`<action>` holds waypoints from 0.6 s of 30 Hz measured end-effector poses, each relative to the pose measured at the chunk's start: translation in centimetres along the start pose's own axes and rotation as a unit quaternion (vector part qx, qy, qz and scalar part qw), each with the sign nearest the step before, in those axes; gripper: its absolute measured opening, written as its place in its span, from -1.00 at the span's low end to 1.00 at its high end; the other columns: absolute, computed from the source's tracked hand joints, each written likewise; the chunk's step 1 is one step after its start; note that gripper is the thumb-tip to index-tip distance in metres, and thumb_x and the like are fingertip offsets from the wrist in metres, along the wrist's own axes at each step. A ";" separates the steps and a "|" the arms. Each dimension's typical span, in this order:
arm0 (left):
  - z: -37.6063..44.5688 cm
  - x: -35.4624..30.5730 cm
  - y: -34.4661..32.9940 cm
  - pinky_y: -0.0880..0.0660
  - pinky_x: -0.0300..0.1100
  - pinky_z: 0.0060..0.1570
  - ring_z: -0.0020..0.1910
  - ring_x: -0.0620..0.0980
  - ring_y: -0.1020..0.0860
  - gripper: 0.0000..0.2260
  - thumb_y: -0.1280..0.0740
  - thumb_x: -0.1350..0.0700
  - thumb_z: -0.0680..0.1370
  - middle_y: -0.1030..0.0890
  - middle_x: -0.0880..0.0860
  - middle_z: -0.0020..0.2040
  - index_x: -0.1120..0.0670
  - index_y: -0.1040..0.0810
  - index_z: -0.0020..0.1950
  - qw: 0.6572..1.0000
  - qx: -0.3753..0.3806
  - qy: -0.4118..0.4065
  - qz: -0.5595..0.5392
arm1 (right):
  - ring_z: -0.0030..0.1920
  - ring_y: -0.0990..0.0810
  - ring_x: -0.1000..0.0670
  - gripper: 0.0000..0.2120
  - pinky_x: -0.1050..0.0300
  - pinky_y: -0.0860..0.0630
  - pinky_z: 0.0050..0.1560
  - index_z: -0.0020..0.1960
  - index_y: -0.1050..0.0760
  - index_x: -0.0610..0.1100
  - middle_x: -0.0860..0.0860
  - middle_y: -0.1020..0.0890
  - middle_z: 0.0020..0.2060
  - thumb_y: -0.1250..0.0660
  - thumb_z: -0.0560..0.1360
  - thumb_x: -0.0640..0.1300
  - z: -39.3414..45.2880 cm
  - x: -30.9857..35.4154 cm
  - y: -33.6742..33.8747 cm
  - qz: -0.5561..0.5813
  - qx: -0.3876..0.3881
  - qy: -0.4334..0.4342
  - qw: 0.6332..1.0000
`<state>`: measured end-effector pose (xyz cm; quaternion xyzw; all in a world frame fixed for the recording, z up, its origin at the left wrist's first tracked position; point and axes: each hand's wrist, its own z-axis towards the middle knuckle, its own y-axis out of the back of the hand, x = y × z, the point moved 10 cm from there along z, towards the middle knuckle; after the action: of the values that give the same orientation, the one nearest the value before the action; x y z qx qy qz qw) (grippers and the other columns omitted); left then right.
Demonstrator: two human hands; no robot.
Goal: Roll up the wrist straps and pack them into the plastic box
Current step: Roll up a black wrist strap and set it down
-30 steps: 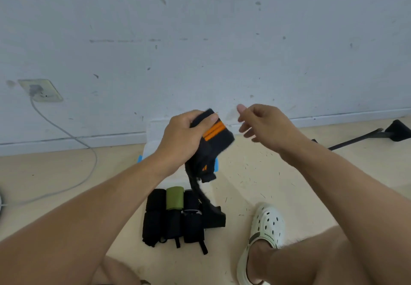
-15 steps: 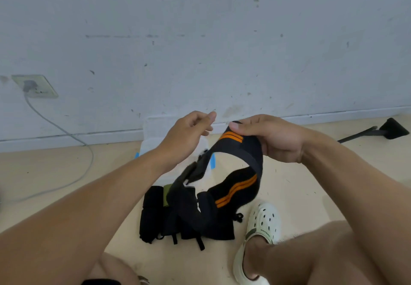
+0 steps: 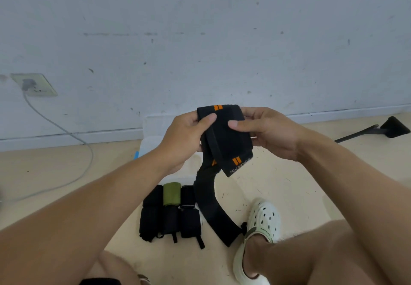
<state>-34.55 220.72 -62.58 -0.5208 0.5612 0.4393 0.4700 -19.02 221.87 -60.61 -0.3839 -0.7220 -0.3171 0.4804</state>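
1. At the centre of the frame, the left hand [image 3: 185, 139] and the right hand [image 3: 270, 133] hold a black wrist strap [image 3: 224, 139] with orange stripes between them, raised above the floor [image 3: 300, 180].
2. Each hand's grip is clamped on the strap: the left thumb presses its upper left corner, the right thumb lies across its right side, and the fingers curl behind.
3. Below the hands, the strap's loose tail hangs down to the floor, ending just beside a white clog [image 3: 261, 224] at lower centre-right.
4. Left of that tail, at lower centre, a cluster of rolled straps [image 3: 170, 215] lies on the floor, mostly black, with one green roll [image 3: 171, 193] among them.
5. Behind the hands, against the wall, the clear plastic box [image 3: 153, 138] is partly hidden by the left wrist.
6. At the left edge, a wall socket [image 3: 35, 84] trails a grey cable [image 3: 73, 138] onto the floor.
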 end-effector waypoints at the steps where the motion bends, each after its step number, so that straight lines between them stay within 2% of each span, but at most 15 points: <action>1: 0.1 0.2 0.5 -0.71 0.04 -0.03 0.04 0.05 -0.74 -0.77 -0.29 0.04 0.71 -0.76 0.05 0.09 0.06 -0.65 0.29 1.000 -0.021 0.005 -0.017 | 0.12 -0.73 -0.05 -0.75 0.00 -0.62 0.18 0.26 -0.63 -0.12 -0.09 -0.74 0.13 -0.42 0.59 -0.13 0.1 -0.2 0.1 -0.023 -0.005 -0.005 1.000; 4: 0.4 0.9 1.6 -0.71 -0.02 -0.09 0.03 0.06 -0.74 -0.77 -0.29 0.04 0.72 -0.75 0.04 0.09 0.10 -0.65 0.27 0.993 -0.069 0.038 -0.085 | 0.14 -0.73 -0.02 -0.76 0.02 -0.56 0.30 0.21 -0.67 -0.08 -0.01 -0.76 0.09 -0.48 0.55 -0.10 0.0 -1.7 -0.6 -0.132 0.031 -0.041 0.990; 6: 0.5 1.4 2.0 -0.70 -0.04 -0.08 0.05 0.07 -0.74 -0.77 -0.29 0.04 0.72 -0.75 0.05 0.10 0.12 -0.65 0.25 0.987 -0.081 0.066 -0.125 | 0.14 -0.72 -0.01 -0.80 0.07 -0.53 0.27 0.17 -0.70 -0.02 0.04 -0.77 0.06 -0.50 0.55 -0.09 -0.2 -3.1 -1.3 -0.201 0.068 -0.080 0.974; 8: 0.6 1.8 2.3 -0.70 -0.07 -0.09 0.06 0.07 -0.73 -0.78 -0.29 0.05 0.71 -0.74 0.07 0.11 0.12 -0.64 0.25 0.983 -0.089 0.084 -0.137 | 0.11 -0.73 0.00 -0.82 0.10 -0.55 0.17 0.15 -0.70 -0.02 0.04 -0.77 0.04 -0.49 0.55 -0.12 -0.4 -3.6 -1.4 -0.213 0.084 -0.102 0.968; 10: 0.8 2.3 2.6 -0.68 -0.08 -0.10 0.06 0.06 -0.72 -0.78 -0.33 0.04 0.69 -0.72 0.09 0.14 0.09 -0.58 0.30 0.985 -0.095 0.098 -0.110 | 0.12 -0.73 -0.04 -0.79 0.07 -0.60 0.17 0.18 -0.68 -0.10 -0.03 -0.76 0.08 -0.47 0.55 -0.17 -0.5 -3.0 -1.5 -0.163 0.094 -0.090 0.978; 11: 0.9 2.6 2.8 -0.67 -0.07 -0.04 0.08 0.04 -0.70 -0.75 -0.36 0.04 0.67 -0.70 0.07 0.16 0.05 -0.54 0.34 0.988 -0.096 0.097 -0.071 | 0.14 -0.73 -0.08 -0.76 0.05 -0.61 0.19 0.20 -0.67 -0.14 -0.08 -0.76 0.10 -0.47 0.53 -0.18 -0.5 -2.4 -1.7 -0.128 0.098 -0.075 0.984; 14: 1.1 1.5 2.4 -0.52 -0.01 0.33 0.25 -0.06 -0.61 -0.77 -0.39 0.04 0.64 -0.64 -0.06 0.26 -0.10 -0.59 0.29 0.994 -0.065 0.045 0.071 | 0.03 -0.72 -0.07 -0.65 0.13 -0.61 0.06 0.18 -0.67 -0.18 -0.12 -0.75 0.04 -0.47 0.44 -0.06 -0.5 -0.5 -1.6 -0.035 0.072 -0.028 0.996; 16: 0.5 0.4 0.9 -0.53 -0.04 0.32 0.20 -0.10 -0.65 -0.83 -0.34 -0.02 0.67 -0.71 -0.08 0.16 -0.04 -0.67 0.18 0.998 -0.016 0.023 0.055 | -0.05 -0.69 -0.06 -0.55 0.14 -0.58 -0.03 0.20 -0.67 -0.24 -0.15 -0.74 -0.01 -0.47 0.42 0.03 -0.2 0.0 -1.0 0.000 0.025 -0.013 1.000; 18: -0.2 -0.5 -0.8 -0.59 -0.08 0.20 0.11 -0.10 -0.68 -0.73 -0.30 -0.13 0.66 -0.74 -0.06 0.07 0.00 -0.67 0.17 0.999 0.037 0.017 0.012 | -0.02 -0.65 -0.13 -0.48 0.03 -0.53 0.03 0.24 -0.63 -0.29 -0.25 -0.72 0.05 -0.47 0.44 0.08 0.1 0.1 0.0 0.024 -0.027 -0.011 0.999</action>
<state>-33.74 220.55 -62.01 -0.5038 0.5913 0.4144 0.4741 -19.13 221.95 -60.60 -0.4173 -0.7091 -0.3204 0.4694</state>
